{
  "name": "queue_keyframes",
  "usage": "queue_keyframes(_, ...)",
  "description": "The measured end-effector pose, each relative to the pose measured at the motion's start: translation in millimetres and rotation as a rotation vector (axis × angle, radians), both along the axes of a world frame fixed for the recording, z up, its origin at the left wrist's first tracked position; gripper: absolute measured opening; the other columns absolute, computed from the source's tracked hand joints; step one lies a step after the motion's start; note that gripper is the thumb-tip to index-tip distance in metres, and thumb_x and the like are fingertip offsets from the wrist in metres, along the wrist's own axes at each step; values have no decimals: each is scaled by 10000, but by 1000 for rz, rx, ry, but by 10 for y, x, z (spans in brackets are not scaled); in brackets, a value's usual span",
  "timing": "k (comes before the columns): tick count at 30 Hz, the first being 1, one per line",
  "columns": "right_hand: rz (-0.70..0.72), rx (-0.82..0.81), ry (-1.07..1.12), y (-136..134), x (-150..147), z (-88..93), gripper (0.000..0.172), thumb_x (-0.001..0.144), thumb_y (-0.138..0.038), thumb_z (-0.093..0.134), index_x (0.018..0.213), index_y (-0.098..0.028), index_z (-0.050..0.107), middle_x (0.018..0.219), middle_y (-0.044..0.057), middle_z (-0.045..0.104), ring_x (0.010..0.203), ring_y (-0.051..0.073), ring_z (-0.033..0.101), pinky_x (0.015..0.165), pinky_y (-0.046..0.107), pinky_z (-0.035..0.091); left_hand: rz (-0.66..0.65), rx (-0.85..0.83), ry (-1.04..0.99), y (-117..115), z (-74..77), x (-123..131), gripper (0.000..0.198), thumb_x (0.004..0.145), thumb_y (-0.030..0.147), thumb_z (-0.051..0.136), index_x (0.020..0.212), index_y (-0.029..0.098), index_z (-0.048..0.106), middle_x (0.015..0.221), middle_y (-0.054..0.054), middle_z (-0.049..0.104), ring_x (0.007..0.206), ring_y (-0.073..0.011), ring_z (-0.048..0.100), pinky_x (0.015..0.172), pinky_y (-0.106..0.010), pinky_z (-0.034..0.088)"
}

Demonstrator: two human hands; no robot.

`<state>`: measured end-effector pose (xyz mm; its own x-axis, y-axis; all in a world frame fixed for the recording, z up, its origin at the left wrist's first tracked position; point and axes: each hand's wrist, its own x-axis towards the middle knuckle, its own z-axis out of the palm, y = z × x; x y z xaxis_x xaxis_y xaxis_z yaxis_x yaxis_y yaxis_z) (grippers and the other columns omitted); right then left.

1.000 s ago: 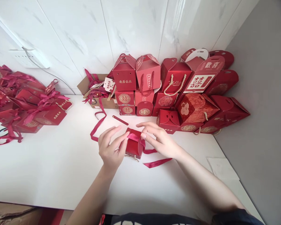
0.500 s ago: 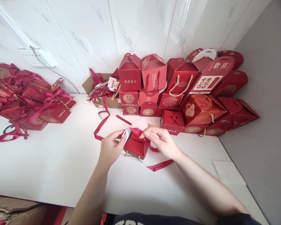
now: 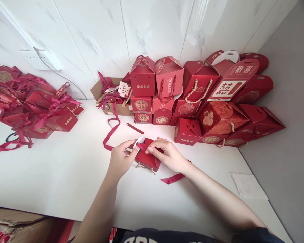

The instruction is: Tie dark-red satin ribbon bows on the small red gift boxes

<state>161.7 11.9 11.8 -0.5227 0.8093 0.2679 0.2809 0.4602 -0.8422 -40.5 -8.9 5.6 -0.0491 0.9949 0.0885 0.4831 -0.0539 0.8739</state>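
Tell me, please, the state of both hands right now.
Left hand: closed, holding the white-lined flap of the small red box.
Right hand: closed, pinching the ribbon.

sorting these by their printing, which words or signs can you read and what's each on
"安居乐业": upper-left stacked box
"囍": white panel
"歡喜": flap above it, first character soft
Too small or blurred: pink box label, white tag, round seals, other gold lettering
Cut off: shirt letters
Box being handled: nothing readable
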Motion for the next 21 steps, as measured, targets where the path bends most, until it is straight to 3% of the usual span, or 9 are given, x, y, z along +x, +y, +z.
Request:
queue_keyframes(9,31,23,3,7,-15,-22,312,1002,-345,431,864,-214,678,823,11,699,781,156,575,832,313,418,-14,0,-87,-11,-3,6,290,842,423,626,970,190,744,987,-72,749,887,-232,698,737,-317,586)
queue_keyframes(16,52,57,-17,11,-11,-18,327,1008,-329,416,795,-203,630,741,-2,660,696,142,523,810,307,409,10,-43,-143,10,31,69,299,845,454,613,891,180,724,924,-68,736,850,-214,679,708,-299,560)
queue_keyframes(21,42,44,-13,10,-16,-7,357,1005,-358,409,777,-205,636,715,9,641,703,154,524,788,311,420,125,73,-131,47,-44,224,237,790,423,668,773,187,692,835,-47,706,766,-180,642,633,-269,525)
